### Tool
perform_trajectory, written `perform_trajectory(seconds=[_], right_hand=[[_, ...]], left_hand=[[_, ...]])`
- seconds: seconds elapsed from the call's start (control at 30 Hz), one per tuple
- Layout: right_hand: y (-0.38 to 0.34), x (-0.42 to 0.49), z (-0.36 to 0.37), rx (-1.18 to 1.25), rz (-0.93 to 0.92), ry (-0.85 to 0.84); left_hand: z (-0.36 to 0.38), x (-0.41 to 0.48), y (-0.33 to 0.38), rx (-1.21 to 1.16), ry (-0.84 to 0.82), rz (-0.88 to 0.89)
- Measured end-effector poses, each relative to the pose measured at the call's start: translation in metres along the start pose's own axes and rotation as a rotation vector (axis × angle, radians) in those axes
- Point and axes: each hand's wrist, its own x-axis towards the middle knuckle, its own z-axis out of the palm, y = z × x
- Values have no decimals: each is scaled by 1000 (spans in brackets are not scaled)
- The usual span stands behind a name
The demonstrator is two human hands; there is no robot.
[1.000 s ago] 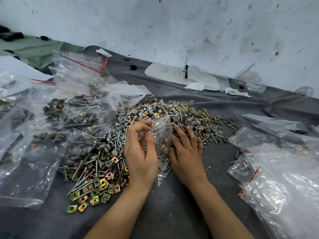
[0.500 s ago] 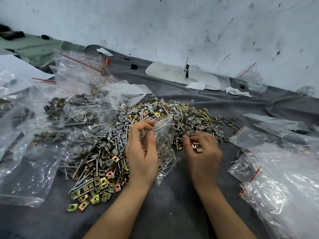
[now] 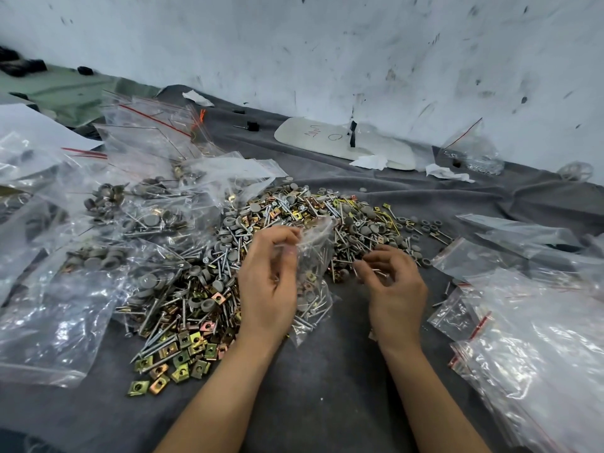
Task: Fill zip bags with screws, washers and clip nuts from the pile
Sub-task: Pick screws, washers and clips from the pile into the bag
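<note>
A wide pile [image 3: 268, 243] of screws, grey washers and brass-coloured clip nuts lies on a grey cloth [image 3: 327, 371]. My left hand [image 3: 268, 286] pinches the mouth of a clear zip bag [image 3: 315, 266] that stands over the pile with screws and washers inside. My right hand [image 3: 394, 282] hovers just right of the bag, fingers curled, pinching a few screws [image 3: 372, 271] lifted off the pile.
Filled zip bags [image 3: 98, 256] lie heaped at the left. Empty zip bags [image 3: 529, 322] with red strips are stacked at the right. A white board [image 3: 343, 142] and paper scraps lie by the scuffed wall [image 3: 327, 44].
My right hand went from lying flat on the pile to curling around picked-up pieces and lifting toward me. The left hand kept holding the bag.
</note>
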Motion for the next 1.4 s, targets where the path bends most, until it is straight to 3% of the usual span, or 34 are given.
perform_trajectory(seconds=[0.2, 0.4, 0.67, 0.8, 0.93, 1.0, 1.13, 1.3, 1.4], right_hand=[[-16, 0, -16, 280, -73, 237], [-21, -7, -9, 130, -264, 143], [-19, -4, -10, 58, -292, 136], [-19, -5, -6, 76, -340, 174], [-17, -1, -7, 108, -286, 264], [-12, 3, -7, -43, -226, 151], [4, 4, -2, -356, -45, -277], [10, 5, -2, -517, -36, -368], [10, 7, -2, -544, -39, -382]], left_hand=[[13, -11, 0, 118, -271, 251], [13, -14, -4, 85, -412, 307], [16, -16, -1, 55, -492, 337], [15, -16, 0, 34, -439, 327], [13, -11, 1, -2, -265, 221], [10, -7, 3, -72, -144, 60], [5, 0, 6, -250, 53, -174], [3, 2, 4, -214, 128, -253], [1, 2, 6, -147, 147, -165]])
